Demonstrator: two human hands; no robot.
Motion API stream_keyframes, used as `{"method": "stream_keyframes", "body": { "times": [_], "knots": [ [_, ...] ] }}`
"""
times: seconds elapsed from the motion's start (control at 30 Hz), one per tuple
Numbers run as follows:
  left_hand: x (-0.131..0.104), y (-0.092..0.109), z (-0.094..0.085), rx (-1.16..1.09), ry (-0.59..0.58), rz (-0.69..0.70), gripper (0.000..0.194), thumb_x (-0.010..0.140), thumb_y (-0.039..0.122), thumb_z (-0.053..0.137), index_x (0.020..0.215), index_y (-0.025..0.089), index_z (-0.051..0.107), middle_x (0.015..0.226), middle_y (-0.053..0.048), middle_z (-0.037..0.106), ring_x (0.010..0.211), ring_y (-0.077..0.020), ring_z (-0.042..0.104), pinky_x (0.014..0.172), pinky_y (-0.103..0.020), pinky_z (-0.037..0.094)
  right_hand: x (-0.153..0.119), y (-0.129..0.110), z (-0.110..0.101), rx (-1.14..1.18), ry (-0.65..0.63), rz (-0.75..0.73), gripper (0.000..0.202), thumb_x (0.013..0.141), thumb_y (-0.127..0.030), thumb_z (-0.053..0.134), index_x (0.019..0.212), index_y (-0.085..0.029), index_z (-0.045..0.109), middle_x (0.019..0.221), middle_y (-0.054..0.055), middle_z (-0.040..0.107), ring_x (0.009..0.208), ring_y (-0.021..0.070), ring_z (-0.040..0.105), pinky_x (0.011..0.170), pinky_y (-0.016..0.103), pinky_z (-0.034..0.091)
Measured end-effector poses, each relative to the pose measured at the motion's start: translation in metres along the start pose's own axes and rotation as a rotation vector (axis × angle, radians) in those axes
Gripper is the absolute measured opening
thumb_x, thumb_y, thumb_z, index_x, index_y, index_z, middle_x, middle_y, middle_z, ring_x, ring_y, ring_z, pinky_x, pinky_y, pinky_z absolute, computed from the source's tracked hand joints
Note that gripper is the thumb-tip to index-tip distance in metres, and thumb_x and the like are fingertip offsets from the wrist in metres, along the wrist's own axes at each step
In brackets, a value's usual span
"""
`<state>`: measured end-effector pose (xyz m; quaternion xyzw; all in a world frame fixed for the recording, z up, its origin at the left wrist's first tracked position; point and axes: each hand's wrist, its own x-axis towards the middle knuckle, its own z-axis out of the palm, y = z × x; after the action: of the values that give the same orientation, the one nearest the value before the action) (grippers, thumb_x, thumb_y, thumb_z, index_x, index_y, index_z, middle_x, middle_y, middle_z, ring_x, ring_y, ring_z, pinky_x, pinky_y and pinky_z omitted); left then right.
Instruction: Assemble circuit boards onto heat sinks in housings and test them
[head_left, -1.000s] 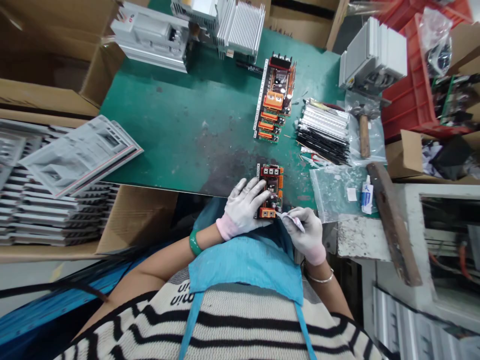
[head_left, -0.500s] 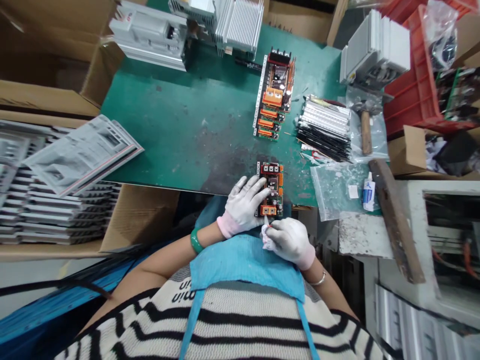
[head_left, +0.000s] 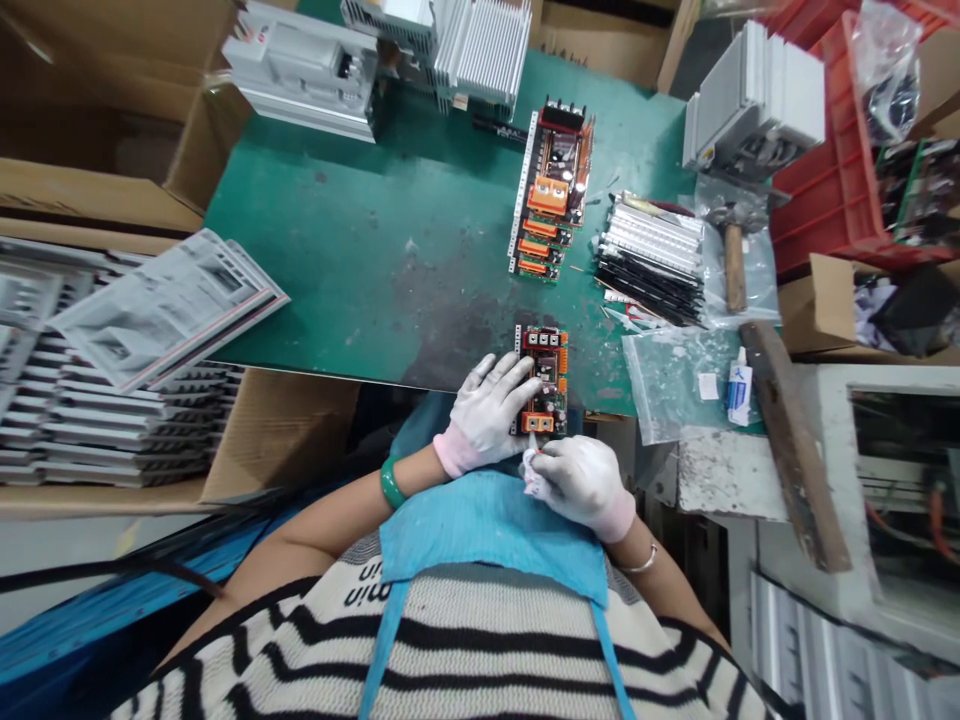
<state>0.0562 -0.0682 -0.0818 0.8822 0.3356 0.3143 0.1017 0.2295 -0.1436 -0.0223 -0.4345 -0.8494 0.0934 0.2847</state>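
Note:
My left hand [head_left: 487,415], in a white glove with a pink cuff, lies with its fingers stretched out over the left side of a small circuit board [head_left: 556,400]. The board has orange and dark red terminal blocks and rests at the near edge of the table. Just below it, my right hand [head_left: 589,480], also gloved, is closed around a small crumpled white tube [head_left: 536,477] with pinkish marks. A pale pointed tip on the tube reaches the board's near orange block [head_left: 538,423]. Most of the tube is hidden by my fingers.
Several circuit boards [head_left: 551,195] lie in a row on the green table [head_left: 360,250]. To the right are a pile of strips [head_left: 649,255], a hammer [head_left: 733,265], a glue tube [head_left: 739,388] and a wooden bar [head_left: 799,450]. Metal housings [head_left: 307,75] stand at the back.
The view has shifted very slightly. The tube's tip has dropped a little from the face of the near orange block to its lower edge; my left hand stays on the board.

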Motion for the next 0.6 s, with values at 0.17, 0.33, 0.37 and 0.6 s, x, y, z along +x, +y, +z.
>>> {"method": "stream_keyframes", "body": {
  "times": [0.17,0.33,0.37,0.6],
  "knots": [
    [-0.001,-0.002,0.000,-0.016,-0.013,0.044,0.064,0.083,0.067,0.060,0.123,0.017,0.059,0.137,-0.017,0.058,0.133,-0.0334,0.048,0.114,-0.053,0.035,-0.018,0.008,-0.001,0.439,0.478,0.612,0.014,0.088,-0.027,0.062,0.080,-0.024,0.052,0.068,-0.002,0.066,0.052,0.0123,0.061,0.048,0.024,0.046],
    [0.000,-0.003,-0.001,-0.012,-0.116,0.158,0.028,0.085,0.047,0.069,0.104,0.025,0.068,0.130,-0.006,0.064,0.127,-0.0296,0.054,0.109,-0.050,0.041,-0.001,0.032,0.008,0.636,0.736,0.930,0.023,0.091,-0.040,0.060,0.106,-0.026,0.049,0.068,-0.006,0.061,0.051,0.0098,0.061,0.047,0.020,0.048],
    [0.001,-0.003,-0.002,-0.011,-0.148,0.157,0.026,0.086,0.045,0.069,0.101,0.025,0.069,0.129,-0.006,0.065,0.126,-0.0292,0.055,0.109,-0.049,0.042,0.005,0.039,0.008,0.649,0.729,0.941,0.028,0.091,-0.042,0.059,0.112,-0.026,0.049,0.070,-0.006,0.062,0.053,0.0095,0.061,0.048,0.020,0.049],
    [0.004,-0.007,-0.005,-0.039,-0.171,0.152,0.024,0.084,0.048,0.069,0.085,0.024,0.070,0.122,-0.003,0.069,0.118,-0.0244,0.061,0.102,-0.040,0.048,0.030,0.070,0.006,0.680,0.613,0.959,0.028,0.089,-0.043,0.061,0.108,-0.022,0.060,0.075,-0.003,0.067,0.056,0.0086,0.061,0.052,0.021,0.051]
  ]
}}
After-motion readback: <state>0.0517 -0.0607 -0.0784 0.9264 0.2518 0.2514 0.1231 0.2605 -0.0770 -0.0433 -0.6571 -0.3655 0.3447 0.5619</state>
